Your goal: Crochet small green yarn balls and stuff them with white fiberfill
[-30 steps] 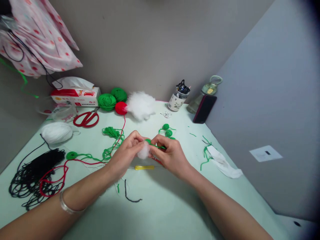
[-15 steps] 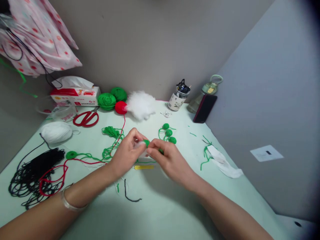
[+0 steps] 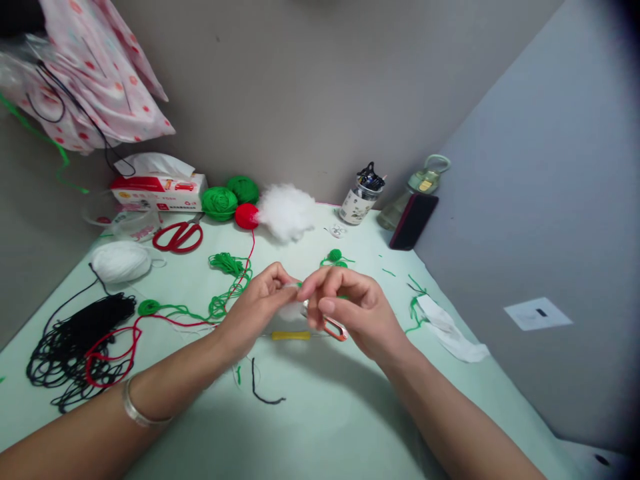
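My left hand (image 3: 257,303) is closed, with thumb and index pinched on a small piece of green crochet (image 3: 300,285). White stuffing (image 3: 291,307) shows beside it, and much of the piece is hidden by fingers. Across from it, my right hand (image 3: 357,307) has its fingers loosely curled and the thumb apart; the index fingertip reaches the crochet piece. Below those fingers shows an orange-rimmed loop with metal (image 3: 340,331), perhaps a small cutter; I cannot tell whether it lies on the table. A yellow-handled crochet hook (image 3: 291,336) lies under the hands.
Small green balls (image 3: 335,255) lie behind my right hand. Red scissors (image 3: 179,237), green yarn balls (image 3: 219,203), a red ball (image 3: 246,217) and fluffy stuffing (image 3: 286,212) are at the back. Black yarn (image 3: 80,347) and white yarn (image 3: 121,261) lie left; a phone (image 3: 413,222) leans right.
My right hand's pinch beside the crochet piece has loosened and its fingers have spread. The orange-rimmed loop now shows beneath it. My left hand keeps its pinch. The whole view has shifted slightly.
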Motion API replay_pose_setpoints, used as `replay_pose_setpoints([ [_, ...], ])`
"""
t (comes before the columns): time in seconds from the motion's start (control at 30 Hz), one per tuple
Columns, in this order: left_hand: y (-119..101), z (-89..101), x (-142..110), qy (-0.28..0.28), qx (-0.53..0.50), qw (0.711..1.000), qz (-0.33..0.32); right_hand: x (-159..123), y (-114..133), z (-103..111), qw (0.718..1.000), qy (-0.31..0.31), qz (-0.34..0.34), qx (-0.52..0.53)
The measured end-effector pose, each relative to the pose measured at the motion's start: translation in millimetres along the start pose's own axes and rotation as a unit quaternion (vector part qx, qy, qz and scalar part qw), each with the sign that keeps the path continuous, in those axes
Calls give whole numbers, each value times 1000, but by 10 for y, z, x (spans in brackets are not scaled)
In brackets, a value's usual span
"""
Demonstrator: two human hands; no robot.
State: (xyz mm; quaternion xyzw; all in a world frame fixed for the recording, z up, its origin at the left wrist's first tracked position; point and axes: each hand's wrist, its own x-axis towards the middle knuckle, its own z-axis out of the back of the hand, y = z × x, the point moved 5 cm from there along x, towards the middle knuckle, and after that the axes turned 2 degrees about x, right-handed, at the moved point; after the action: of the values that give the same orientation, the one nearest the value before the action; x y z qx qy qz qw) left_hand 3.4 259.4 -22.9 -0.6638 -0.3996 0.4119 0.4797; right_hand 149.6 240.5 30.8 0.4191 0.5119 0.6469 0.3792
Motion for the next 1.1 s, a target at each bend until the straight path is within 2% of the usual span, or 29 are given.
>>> replay_pose_setpoints([
  [0.07,32,15,4,-12,-23,999,22,-6,-34,-1,999,-14,-32,-12],
  [0.13,52,52,12,-37,-35,998,29,-3,-40,27,990,-51,-25,-133],
  [0.23,57,78,19,-57,-36,998,15,12,-70,-14,953,-26,-7,-302],
  [0.33,68,50,13,-57,-32,998,0,27,-121,-32,934,-14,-11,-356],
  [0.4,73,18,5,-52,-27,998,-9,37,-152,-5,937,-28,-27,-347],
  [0.57,25,-50,-21,-17,-3,999,-34,63,-272,100,963,-37,-105,-247],
  [0.73,-40,-70,-17,32,18,998,-47,85,-220,163,972,-50,-107,-203],
  [0.9,-58,-12,20,-8,74,993,-93,6,-121,-42,980,2,-101,-173],
  [1.0,-64,40,23,-58,137,974,-170,-28,-124,-168,974,-19,-76,-212],
  [1.1,-57,103,5,-109,189,947,-235,6,-216,-209,985,-33,-91,-143],
])
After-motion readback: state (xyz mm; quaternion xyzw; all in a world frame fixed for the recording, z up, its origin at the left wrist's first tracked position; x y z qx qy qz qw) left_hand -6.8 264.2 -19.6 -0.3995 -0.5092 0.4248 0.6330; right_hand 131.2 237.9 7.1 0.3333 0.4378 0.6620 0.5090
